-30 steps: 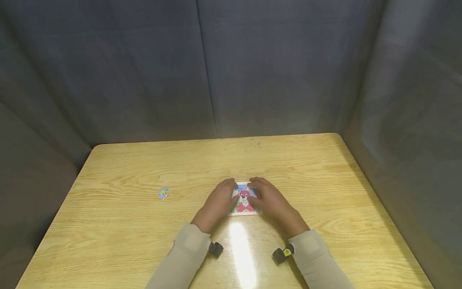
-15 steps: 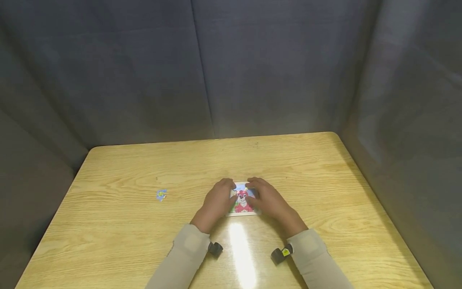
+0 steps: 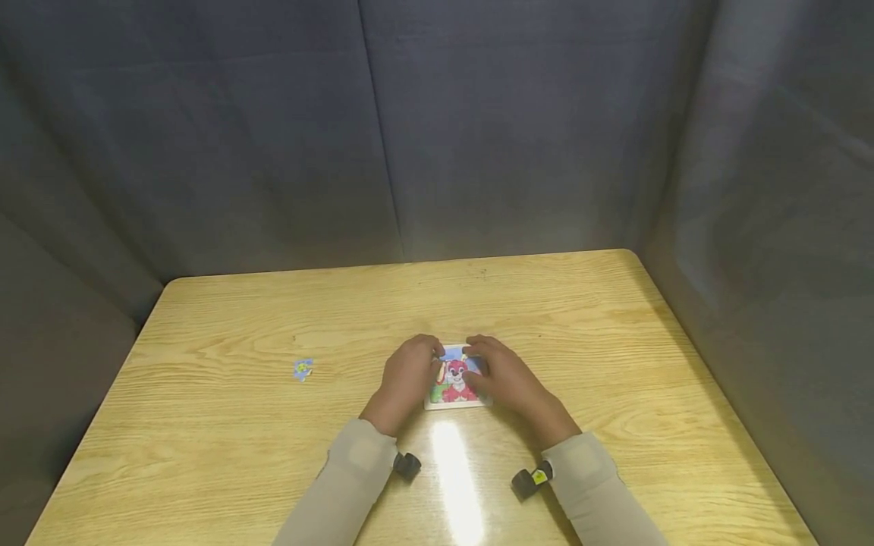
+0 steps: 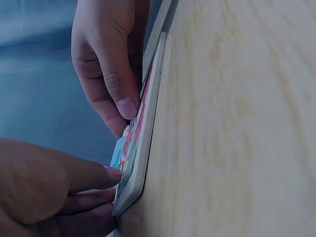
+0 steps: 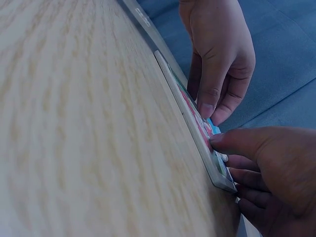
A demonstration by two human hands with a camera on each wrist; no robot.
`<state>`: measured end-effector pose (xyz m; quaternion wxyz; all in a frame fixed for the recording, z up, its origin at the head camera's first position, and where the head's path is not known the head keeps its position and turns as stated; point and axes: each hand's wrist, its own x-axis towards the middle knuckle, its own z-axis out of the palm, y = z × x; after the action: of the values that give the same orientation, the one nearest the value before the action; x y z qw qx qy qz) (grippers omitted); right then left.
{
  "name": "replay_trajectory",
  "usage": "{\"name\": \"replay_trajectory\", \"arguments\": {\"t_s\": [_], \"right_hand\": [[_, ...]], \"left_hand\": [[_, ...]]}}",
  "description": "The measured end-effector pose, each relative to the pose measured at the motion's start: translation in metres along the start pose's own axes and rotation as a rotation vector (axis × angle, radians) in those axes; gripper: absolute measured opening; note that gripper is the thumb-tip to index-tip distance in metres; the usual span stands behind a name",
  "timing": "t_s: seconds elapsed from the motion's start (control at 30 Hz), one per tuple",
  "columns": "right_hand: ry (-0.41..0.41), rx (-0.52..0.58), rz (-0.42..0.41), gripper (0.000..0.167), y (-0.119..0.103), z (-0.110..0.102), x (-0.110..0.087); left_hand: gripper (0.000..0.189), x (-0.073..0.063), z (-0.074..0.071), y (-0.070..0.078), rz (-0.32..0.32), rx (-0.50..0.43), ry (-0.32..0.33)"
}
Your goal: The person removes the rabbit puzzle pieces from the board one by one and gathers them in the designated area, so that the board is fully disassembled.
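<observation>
A small framed jigsaw puzzle (image 3: pixel 456 390) with a pink cartoon animal lies on the wooden table, between both hands. My left hand (image 3: pixel 407 377) holds its left side, the thumb near the picture and the fingers bent at the edge. Opposite it, my right hand (image 3: pixel 507 377) grips the right side with its thumb over the picture. In the left wrist view, the pale frame (image 4: pixel 143 168) shows edge-on with both thumbs close over the pieces. Fingers hide the puzzle's upper corners. In the right wrist view, some blue pieces (image 5: pixel 214 127) stand slightly proud between the hands.
A loose blue and yellow jigsaw piece (image 3: pixel 303 369) lies to the left on the table (image 3: pixel 225 440). Dark cloth (image 3: pixel 273 152) hangs behind the table and at both sides. Black wrist cameras (image 3: pixel 407 466) sit below the cuffs.
My left hand has shifted slightly left, its thumb drawing back so more of the puzzle's left part shows. The right hand stays at its side. The whole view has drifted a little.
</observation>
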<state>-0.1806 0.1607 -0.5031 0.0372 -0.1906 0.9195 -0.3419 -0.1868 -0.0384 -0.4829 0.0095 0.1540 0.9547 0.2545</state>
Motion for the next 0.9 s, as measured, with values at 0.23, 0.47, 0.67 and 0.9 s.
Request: {"name": "replay_trajectory", "arguments": {"t_s": [0.23, 0.47, 0.67, 0.9], "right_hand": [[-0.007, 0.001, 0.002, 0.045, -0.0007, -0.0004, -0.0007], [-0.008, 0.000, 0.002, 0.046, -0.0034, -0.0023, -0.0019], [-0.005, 0.008, 0.019, 0.046, -0.0028, -0.0008, -0.0020], [0.000, 0.004, 0.034, 0.046, -0.0033, -0.0007, -0.0012]], "left_hand": [[0.009, 0.0024, 0.0003, -0.0011, -0.042, 0.008, 0.009], [0.009, 0.0027, 0.0012, -0.0013, -0.033, 0.018, 0.012], [0.009, 0.0020, 0.0015, -0.0019, -0.026, 0.021, 0.016], [0.009, 0.0027, 0.0014, -0.0025, -0.016, 0.025, 0.021]]}}
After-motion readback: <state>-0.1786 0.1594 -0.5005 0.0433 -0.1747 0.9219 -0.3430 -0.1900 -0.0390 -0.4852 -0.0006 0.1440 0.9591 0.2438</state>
